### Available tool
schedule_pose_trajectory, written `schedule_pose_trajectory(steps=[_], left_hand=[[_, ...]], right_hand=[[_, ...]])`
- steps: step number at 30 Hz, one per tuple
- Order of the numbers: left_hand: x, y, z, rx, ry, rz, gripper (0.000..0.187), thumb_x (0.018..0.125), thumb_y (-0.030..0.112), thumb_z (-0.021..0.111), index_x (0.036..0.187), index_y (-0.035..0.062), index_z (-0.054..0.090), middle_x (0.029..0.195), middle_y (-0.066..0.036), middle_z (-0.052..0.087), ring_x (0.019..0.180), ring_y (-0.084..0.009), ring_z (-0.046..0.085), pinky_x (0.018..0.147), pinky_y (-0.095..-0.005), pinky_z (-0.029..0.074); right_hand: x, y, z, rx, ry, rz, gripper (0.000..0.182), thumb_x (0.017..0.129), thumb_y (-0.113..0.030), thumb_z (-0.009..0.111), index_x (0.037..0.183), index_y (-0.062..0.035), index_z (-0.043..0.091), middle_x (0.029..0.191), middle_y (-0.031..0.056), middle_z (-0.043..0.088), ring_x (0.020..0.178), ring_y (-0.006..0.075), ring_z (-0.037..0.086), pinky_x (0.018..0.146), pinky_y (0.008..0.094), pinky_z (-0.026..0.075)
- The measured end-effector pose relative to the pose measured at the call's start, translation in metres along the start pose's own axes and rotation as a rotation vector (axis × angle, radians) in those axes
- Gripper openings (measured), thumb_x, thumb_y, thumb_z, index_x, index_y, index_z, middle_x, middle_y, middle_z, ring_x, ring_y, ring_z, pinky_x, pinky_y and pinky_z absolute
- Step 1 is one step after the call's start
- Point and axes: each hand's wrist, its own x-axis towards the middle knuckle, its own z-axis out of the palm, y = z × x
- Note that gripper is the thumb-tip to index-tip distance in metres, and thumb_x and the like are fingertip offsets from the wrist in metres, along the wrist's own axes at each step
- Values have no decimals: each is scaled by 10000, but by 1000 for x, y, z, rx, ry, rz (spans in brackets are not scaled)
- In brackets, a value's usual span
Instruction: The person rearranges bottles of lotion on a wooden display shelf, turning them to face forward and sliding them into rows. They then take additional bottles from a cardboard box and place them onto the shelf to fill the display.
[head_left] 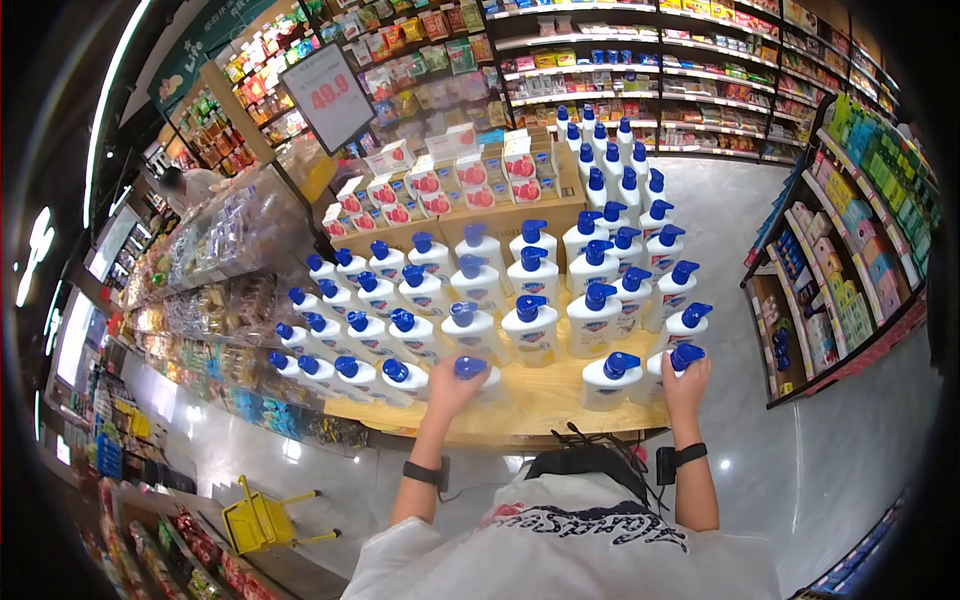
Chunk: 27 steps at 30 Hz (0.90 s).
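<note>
Many white pump bottles with blue caps stand in rows on a wooden display table [530, 400]. My left hand [452, 390] is wrapped around one bottle [472, 369] at the table's front edge, covering most of its body. My right hand [686, 385] grips another blue-capped bottle [684, 357] at the front right corner. Next to that one stands a bottle [610, 380] that neither hand touches. Both wrists wear black bands.
White and red cartons [450, 185] are stacked behind the bottles. A yellow step stool [262, 520] stands on the floor at lower left. Shelving [850, 260] lines the right side, snack racks [215, 300] the left. A person [190, 185] stands far left.
</note>
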Motion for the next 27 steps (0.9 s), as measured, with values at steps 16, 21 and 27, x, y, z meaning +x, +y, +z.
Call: schedule_pose_trajectory(steps=[16, 21, 27], left_hand=[[3, 34, 57, 11, -178, 150, 297, 715, 291, 749, 881, 48, 712, 788, -130, 699, 740, -271, 687, 675, -349, 528], [10, 32, 67, 4, -126, 240, 259, 707, 243, 761, 867, 45, 716, 800, -126, 698, 725, -226, 682, 671, -330, 523], [10, 24, 82, -108, 2, 262, 272, 673, 224, 773, 877, 57, 704, 801, -121, 690, 716, -266, 681, 660, -364, 529]], right_hand=[[-5, 1, -1, -16, 1, 8, 356, 757, -272, 733, 916, 22, 609, 974, 165, 559, 901, 369, 517, 806, 454, 420], [-6, 0, 0, -9, 16, 17, 345, 758, -261, 731, 908, 21, 600, 967, 166, 554, 901, 371, 513, 807, 452, 414], [-4, -1, 3, -15, 24, 51, 344, 756, -251, 731, 918, 21, 596, 963, 164, 546, 928, 366, 505, 825, 446, 408]])
